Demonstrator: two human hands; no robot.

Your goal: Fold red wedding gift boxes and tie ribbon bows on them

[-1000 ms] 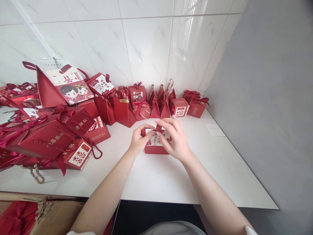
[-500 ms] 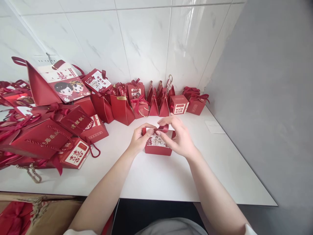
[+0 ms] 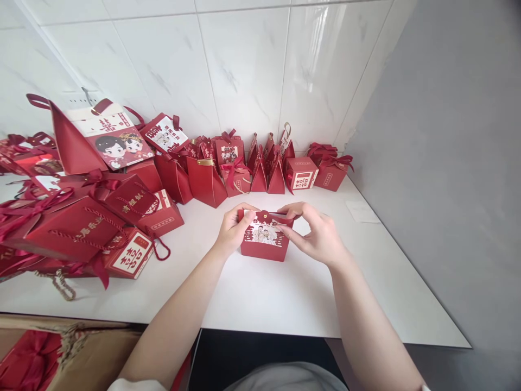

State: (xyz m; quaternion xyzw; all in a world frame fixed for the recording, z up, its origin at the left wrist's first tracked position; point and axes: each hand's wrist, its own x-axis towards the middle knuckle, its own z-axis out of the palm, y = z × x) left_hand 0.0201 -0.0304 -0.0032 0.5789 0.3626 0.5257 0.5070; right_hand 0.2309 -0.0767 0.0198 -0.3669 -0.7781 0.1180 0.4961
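Observation:
A small red gift box (image 3: 264,243) with a cartoon couple picture on its front stands on the white table (image 3: 264,293) in front of me. My left hand (image 3: 233,231) grips its left top corner, fingers curled over the edge. My right hand (image 3: 319,234) holds the right side, thumb and fingers pinching the top flap and red ribbon (image 3: 272,217) across the box's top.
A row of small red gift boxes and pouches (image 3: 260,168) lines the tiled wall. A heap of larger red gift bags (image 3: 81,212) fills the left of the table. A grey wall (image 3: 448,163) bounds the right. A cardboard carton (image 3: 61,353) sits below the table's left front edge.
My right hand has moved from above the box's middle out to its right side, drawing the ribbon flat across the top. The left hand stays on the left corner.

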